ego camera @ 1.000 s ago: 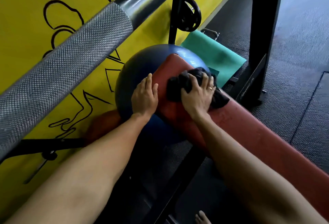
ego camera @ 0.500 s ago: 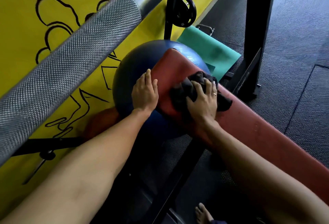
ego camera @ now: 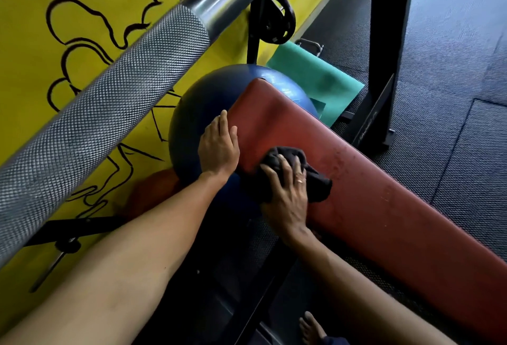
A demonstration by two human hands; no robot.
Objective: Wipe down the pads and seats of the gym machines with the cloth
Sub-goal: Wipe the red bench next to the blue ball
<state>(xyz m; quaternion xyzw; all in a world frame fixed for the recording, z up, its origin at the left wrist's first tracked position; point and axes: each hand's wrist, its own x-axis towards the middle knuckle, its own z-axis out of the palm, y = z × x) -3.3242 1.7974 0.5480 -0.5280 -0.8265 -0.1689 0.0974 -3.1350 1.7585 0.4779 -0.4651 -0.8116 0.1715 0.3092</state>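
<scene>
A long red bench pad (ego camera: 370, 196) runs from the middle of the view down to the right. My right hand (ego camera: 288, 191) presses a bunched dark cloth (ego camera: 315, 183) onto the pad's near edge, with its fingers curled over the cloth. My left hand (ego camera: 219, 147) rests flat with straight fingers against the pad's left edge near its far end. A ring shows on my right hand.
A knurled steel barbell (ego camera: 115, 103) crosses the upper left, close to my head. A blue exercise ball (ego camera: 200, 108) sits behind the pad, a green mat (ego camera: 318, 76) beyond it. A black rack upright (ego camera: 386, 43) and a weight plate (ego camera: 277, 21) stand by the yellow wall. A bare foot (ego camera: 310, 328) shows below.
My right hand has slid the cloth along the pad toward me, away from the far end. My left hand has stayed on the pad's left edge.
</scene>
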